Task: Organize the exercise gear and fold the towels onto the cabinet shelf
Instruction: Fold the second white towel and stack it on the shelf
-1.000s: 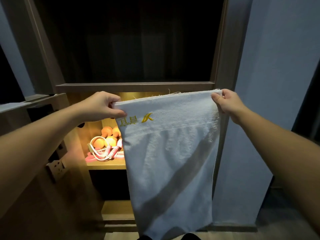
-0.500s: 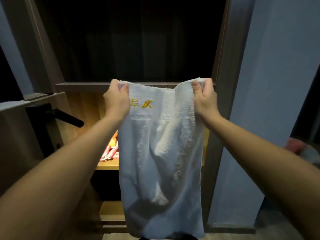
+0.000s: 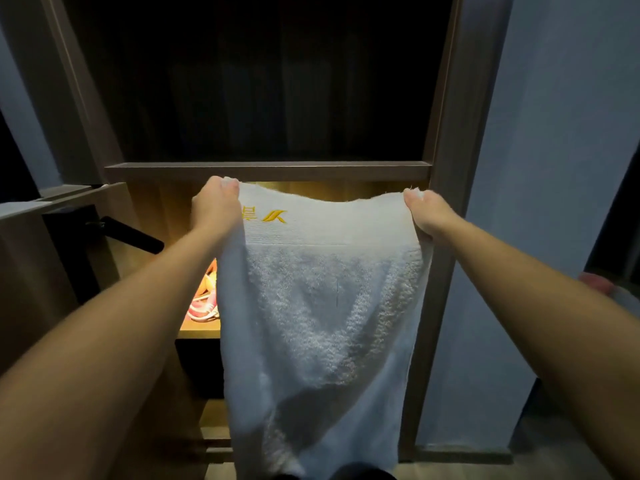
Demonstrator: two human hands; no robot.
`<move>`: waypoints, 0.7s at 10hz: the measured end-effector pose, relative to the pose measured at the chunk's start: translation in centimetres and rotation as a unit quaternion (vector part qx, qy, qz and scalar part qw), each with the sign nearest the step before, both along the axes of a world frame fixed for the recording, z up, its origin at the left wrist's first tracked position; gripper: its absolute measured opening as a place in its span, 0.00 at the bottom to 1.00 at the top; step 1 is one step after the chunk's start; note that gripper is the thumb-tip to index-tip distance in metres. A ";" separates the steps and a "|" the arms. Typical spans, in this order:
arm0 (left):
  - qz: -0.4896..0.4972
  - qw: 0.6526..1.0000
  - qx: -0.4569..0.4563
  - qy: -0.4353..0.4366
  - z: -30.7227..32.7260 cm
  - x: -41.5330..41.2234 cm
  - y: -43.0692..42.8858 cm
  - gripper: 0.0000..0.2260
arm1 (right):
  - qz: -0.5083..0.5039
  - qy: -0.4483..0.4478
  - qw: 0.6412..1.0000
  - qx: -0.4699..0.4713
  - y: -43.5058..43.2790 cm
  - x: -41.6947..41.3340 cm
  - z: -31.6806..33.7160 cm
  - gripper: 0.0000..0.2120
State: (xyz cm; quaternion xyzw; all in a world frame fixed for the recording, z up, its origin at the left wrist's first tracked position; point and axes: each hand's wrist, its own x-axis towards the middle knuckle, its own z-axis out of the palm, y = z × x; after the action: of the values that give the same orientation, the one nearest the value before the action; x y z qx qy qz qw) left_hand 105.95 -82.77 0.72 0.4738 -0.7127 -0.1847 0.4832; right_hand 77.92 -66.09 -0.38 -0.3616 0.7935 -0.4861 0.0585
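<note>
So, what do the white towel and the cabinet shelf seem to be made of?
The white towel is probably cotton terry: it has a fuzzy looped pile below a flat woven band, and a slightly frayed top edge. Its yellow logo looks embroidered. The cabinet shelf looks like wood or wood-look laminate, matte brown with straight, sharp edges. The picture cannot settle which.

Dim scene: warm light glows from the cabinet shelf behind the towel, the upper compartment is black, and straight edges bow.
</note>
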 end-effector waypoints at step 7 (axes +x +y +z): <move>-0.031 0.987 0.087 -0.130 2.7 -2.8 -3.7 0.15 | 0.070 0.013 0.995 0.067 -1.5 -4.4 3.1 0.16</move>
State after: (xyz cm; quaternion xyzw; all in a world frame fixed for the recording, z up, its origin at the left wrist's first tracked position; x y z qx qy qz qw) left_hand 103.10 -86.52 3.43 0.5119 -0.7647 -0.1976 0.3378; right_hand 73.50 -67.57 2.75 -0.4175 0.7977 -0.4219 0.1064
